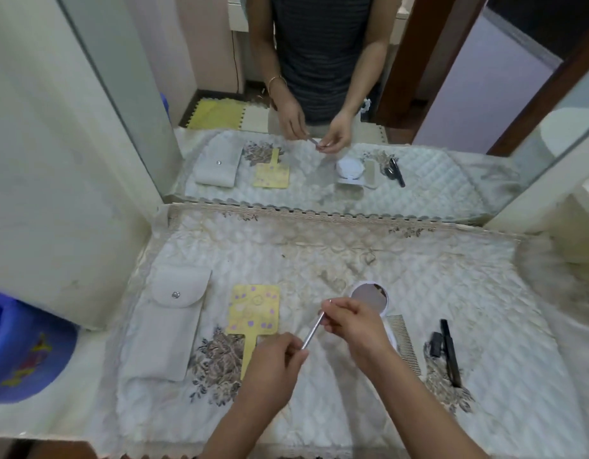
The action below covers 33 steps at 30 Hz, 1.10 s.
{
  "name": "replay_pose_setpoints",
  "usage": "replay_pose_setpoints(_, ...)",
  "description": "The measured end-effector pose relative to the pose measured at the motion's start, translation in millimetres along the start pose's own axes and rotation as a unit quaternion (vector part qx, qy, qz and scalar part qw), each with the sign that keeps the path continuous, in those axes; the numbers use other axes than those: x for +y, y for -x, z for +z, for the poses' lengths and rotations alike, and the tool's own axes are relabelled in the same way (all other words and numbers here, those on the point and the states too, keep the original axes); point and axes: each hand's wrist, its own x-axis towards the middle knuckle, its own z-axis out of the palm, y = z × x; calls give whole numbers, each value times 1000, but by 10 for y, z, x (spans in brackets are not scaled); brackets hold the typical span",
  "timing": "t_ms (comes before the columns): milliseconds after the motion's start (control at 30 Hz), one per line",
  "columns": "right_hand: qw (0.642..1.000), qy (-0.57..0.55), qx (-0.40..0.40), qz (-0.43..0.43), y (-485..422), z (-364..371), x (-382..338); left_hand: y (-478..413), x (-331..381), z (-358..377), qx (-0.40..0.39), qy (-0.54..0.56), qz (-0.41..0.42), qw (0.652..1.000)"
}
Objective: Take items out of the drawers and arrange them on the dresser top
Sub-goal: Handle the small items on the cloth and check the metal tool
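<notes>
A thin silver metal stick (313,331) is held above the dresser top between both hands. My left hand (273,362) pinches its lower end and my right hand (352,321) pinches its upper end. On the quilted cloth (319,260) lie a grey snap pouch (168,321) at the left, a yellow dotted hand mirror (253,314) beside it, a round white compact mirror (369,298) partly behind my right hand, a pale comb (407,344), and a black mascara tube and wand (448,349) at the right.
A wall mirror (319,94) stands at the back of the dresser and reflects the items and the person. A cream panel (54,160) rises at the left, with a blue bin (24,352) below it. The drawers are out of view.
</notes>
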Motion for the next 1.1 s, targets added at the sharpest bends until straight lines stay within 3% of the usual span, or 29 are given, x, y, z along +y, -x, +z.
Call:
replay_pose_setpoints(100,999,-20,25,-18,30,83,-25,-95,-32,-90,-23,52,-41,998)
replay_pose_setpoints(233,982,-109,146,-54,-80,-217,-330,-64,-213,-162,-65,38,-77,994)
replay_pose_setpoints(300,982,-52,166,-73,-132,-430,-510,-90,-288,-197,-33,59,-101,993)
replay_pose_setpoints(433,975,173,121,-74,-152,-373,-352,-282,-232,-80,-17,32,-99,994)
replay_pose_setpoints(533,920,373,95,-69,-117,-179,8,-329,-133,120,-33,9,-81,996)
replay_pose_setpoints(600,898,429,81,-65,-107,-110,207,-345,-103,237,-35,9,-77,996)
replay_pose_setpoints(933,870,485,49,-80,-93,-92,432,-324,-38,545,-41,-12,-75,996)
replay_pose_setpoints(1100,885,448,41,-117,-30,-125,431,-261,-74,462,-4,4,-73,997)
